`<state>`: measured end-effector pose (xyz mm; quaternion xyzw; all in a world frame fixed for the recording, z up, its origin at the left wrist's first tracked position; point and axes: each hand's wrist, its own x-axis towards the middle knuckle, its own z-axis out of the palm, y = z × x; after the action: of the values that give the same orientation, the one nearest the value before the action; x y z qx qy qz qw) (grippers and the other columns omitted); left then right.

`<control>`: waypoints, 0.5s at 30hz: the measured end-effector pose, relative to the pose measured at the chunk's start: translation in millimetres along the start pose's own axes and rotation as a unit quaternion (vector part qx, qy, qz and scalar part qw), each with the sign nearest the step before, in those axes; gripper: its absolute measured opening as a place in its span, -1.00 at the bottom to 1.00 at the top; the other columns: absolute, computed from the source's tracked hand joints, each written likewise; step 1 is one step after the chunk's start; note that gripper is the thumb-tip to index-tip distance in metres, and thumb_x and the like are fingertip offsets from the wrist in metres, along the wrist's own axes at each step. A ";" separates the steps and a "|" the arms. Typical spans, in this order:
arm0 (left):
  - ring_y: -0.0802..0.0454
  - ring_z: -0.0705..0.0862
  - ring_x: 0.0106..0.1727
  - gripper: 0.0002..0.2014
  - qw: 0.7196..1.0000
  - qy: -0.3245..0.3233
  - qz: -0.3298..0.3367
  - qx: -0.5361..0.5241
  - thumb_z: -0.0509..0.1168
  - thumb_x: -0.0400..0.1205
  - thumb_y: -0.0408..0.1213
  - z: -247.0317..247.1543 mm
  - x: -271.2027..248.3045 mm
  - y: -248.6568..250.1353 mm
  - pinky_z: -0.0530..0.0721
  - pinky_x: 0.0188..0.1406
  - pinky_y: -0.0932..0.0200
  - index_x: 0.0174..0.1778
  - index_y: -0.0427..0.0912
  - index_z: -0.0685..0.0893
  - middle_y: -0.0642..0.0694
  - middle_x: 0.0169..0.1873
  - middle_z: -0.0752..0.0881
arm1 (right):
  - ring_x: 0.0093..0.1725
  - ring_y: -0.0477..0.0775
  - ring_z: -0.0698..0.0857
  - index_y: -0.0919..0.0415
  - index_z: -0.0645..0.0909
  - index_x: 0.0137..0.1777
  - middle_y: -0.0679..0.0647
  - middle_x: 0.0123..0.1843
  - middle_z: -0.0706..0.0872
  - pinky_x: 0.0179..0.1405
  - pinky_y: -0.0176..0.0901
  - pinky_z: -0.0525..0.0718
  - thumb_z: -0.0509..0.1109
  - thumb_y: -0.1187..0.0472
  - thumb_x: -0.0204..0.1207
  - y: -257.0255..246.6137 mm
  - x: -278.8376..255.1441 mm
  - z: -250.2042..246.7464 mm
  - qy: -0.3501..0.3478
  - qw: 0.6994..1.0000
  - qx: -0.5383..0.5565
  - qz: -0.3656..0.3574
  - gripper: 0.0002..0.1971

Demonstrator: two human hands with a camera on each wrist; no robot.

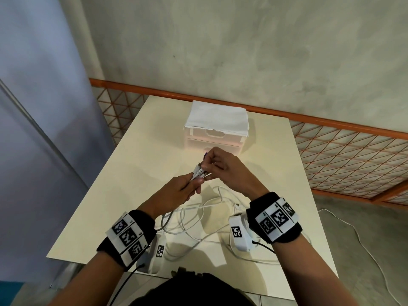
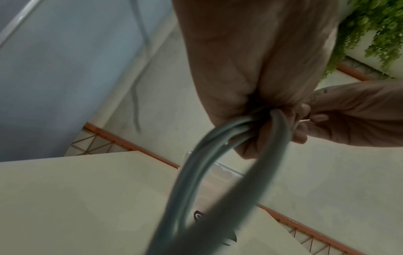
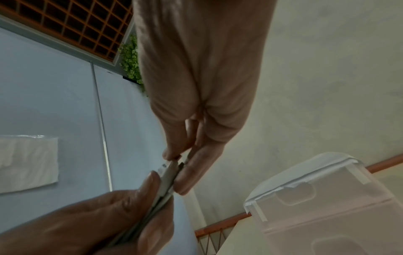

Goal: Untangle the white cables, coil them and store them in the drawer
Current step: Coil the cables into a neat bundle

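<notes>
Several white cables [image 1: 198, 219] lie tangled on the cream table [image 1: 123, 177] between my forearms. My left hand [image 1: 187, 186] grips a bunch of cable ends [image 1: 198, 173] held up above the table; in the left wrist view the cables [image 2: 196, 172] loop down from that fist [image 2: 250, 107]. My right hand [image 1: 217, 165] pinches the connector tips [image 3: 169, 174] of the same bunch between thumb and fingers. A translucent drawer unit [image 1: 215, 138] stands just behind the hands, both drawers closed.
A folded white cloth [image 1: 217, 117] lies on top of the drawer unit [image 3: 322, 203]. An orange mesh railing [image 1: 342, 149] runs behind and right of the table. A grey wall panel [image 1: 33, 107] is at left. Another white cable [image 1: 364, 244] trails on the floor at right.
</notes>
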<state>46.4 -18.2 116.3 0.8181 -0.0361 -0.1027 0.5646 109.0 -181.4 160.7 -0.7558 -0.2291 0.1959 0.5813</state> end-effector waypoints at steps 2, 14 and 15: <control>0.14 0.35 -0.58 -0.69 1.000 -0.003 0.001 -0.001 0.10 0.73 -0.11 -0.1 0.6 1.1 0.37 -0.54 0.32 -0.30 -0.10 0.55 0.10 -0.65 0.43 | -0.04 0.17 0.73 0.31 0.58 0.08 0.14 -0.13 0.72 0.03 0.00 0.79 0.35 0.34 0.56 0.9 1.3 -0.7 0.000 1.000 0.003 -0.002 -0.87; 0.15 0.23 -0.53 -0.71 0.975 0.061 0.022 -0.213 -0.03 0.73 -0.04 1.6 6.9 20.5 0.32 -0.53 0.32 -0.24 -0.07 0.39 0.08 -0.52 0.33 | 0.13 -0.27 0.71 0.12 0.22 0.54 0.10 0.28 0.69 0.15 -0.38 0.66 0.37 0.11 0.55 11.1 8.2 12.4 -0.005 0.999 0.032 0.016 -0.40; 0.15 0.26 -0.55 -0.66 0.969 0.077 0.032 -0.234 -0.06 0.72 0.01 -0.1 8.3 24.6 0.35 -0.53 0.33 -0.25 -0.13 0.37 0.11 -0.55 0.35 | 0.08 -0.33 0.70 0.19 0.20 0.53 0.06 0.25 0.67 0.16 -0.41 0.65 0.40 0.18 0.53 14.2 6.1 18.3 -0.062 0.996 0.059 0.039 -0.37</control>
<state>55.9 -28.4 138.2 0.6670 0.0068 -0.0266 0.7445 105.3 -166.6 142.2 -0.7149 -0.2231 0.2785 0.6014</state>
